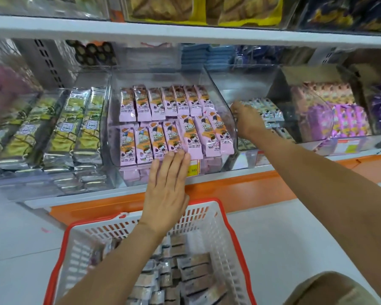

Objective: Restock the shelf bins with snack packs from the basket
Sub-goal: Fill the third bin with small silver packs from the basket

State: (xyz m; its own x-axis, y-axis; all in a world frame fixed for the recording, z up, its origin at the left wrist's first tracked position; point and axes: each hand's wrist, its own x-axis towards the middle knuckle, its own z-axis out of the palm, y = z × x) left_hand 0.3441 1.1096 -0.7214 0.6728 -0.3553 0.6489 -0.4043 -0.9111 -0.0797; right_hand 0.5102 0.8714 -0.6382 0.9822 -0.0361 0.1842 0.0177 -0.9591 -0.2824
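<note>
We logged left hand (pixel 166 186) flat, fingers straight, pressing pink packs (pixel 163 137) in the bin (pixel 113 137). Right hand (pixel 249 122) lay at 2 o'clock among white packs (pixel 271 111); its grasp was unreadable. Basket (pixel 207 219) sat at 6 o'clock.

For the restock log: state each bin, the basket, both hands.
Clear plastic bin of pink snack packs: full, two rows.
Clear plastic bin of white snack packs: partly filled.
White mesh plastic basket, red rim: holds packs.
Left hand: flat, fingers on front pink packs.
Right hand: inside white-pack bin, grip unclear.
</note>
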